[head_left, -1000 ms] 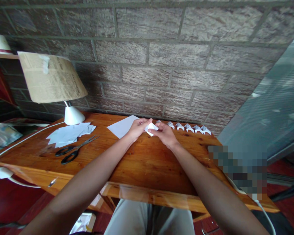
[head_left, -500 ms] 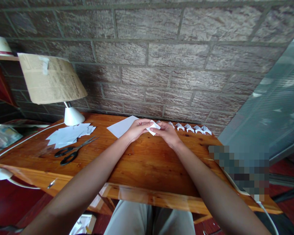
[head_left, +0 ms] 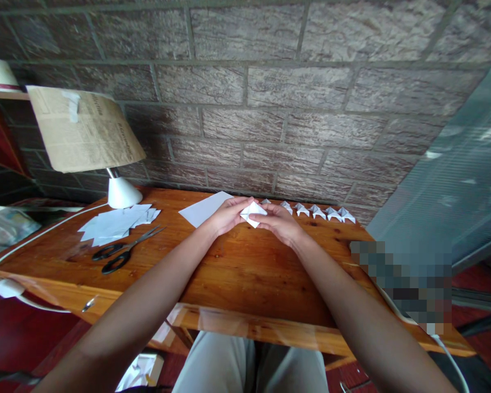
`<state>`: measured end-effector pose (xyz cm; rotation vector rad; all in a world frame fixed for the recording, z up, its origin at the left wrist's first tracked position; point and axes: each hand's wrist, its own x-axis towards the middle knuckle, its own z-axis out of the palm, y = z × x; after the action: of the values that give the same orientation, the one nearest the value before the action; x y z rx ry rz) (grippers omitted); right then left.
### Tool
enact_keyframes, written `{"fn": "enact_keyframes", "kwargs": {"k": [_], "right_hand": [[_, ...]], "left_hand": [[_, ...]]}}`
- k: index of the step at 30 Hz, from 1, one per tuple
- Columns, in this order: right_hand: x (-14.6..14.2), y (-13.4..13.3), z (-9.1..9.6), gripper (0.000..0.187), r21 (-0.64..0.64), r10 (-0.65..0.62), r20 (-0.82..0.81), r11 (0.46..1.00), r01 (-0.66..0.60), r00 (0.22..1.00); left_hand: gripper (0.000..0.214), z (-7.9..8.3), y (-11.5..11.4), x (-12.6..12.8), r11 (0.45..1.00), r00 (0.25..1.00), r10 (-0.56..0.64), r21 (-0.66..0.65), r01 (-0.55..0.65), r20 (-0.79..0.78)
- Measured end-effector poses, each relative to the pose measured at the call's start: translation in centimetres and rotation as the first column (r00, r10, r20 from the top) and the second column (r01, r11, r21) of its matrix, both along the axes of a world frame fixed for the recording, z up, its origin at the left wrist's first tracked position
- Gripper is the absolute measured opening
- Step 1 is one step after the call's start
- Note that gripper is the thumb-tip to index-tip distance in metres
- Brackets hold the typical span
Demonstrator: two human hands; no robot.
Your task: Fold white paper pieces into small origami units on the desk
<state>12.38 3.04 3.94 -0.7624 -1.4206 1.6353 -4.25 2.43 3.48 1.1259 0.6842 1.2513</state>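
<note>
Left hand (head_left: 228, 215) and right hand (head_left: 282, 222) clamp one white paper diamond (head_left: 256, 209), seemingly part-folded; pointed white paper shapes (head_left: 317, 212) stand folded far right, flat white paper pieces (head_left: 113, 224) unfolded left.

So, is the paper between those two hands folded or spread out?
Folded: the white paper held by the left hand and right hand has a small diamond outline, with lines like creases across its face.

A small white folded paper (head_left: 253, 217) sits slightly below the middle of the frame, pinched from the left and right. Its visible outline is roughly diamond-shaped, one corner pointing down; a thin dark line marks the left part.
</note>
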Motion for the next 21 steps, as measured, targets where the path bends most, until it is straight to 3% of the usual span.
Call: {"fn": "enact_keyframes", "kwargs": {"k": [4,9,13,17,21], "right_hand": [[0.1,0.3,-0.3,0.038,0.046,-0.013,0.031,0.999,0.012,0.999],[0.0,0.4,-0.7,0.035,0.105,-0.053,0.070,0.993,0.045,0.996],[-0.4,0.3,-0.8,0.034,0.124,-0.057,0.051,0.991,0.050,0.997],[-0.5,0.3,-0.9,0.034,0.125,-0.061,0.046,0.991,0.055,0.997],[-0.3,0.5,-0.9,0.036,0.096,-0.091,0.051,0.992,0.086,0.995]], "left_hand": [[0.037,-0.3,0.2,0.3,0.990,0.989,0.115,0.096,-0.106,-0.092],[0.038,-0.4,0.1,0.9,0.918,0.914,0.325,0.315,-0.243,-0.242],[0.038,-0.6,0.1,1.1,0.879,0.875,0.403,0.381,-0.288,-0.267],[0.040,-0.9,0.4,1.2,0.895,0.890,0.382,0.339,-0.289,-0.250],[0.039,-0.7,0.3,1.2,0.964,0.962,0.226,0.176,-0.199,-0.154]]}}
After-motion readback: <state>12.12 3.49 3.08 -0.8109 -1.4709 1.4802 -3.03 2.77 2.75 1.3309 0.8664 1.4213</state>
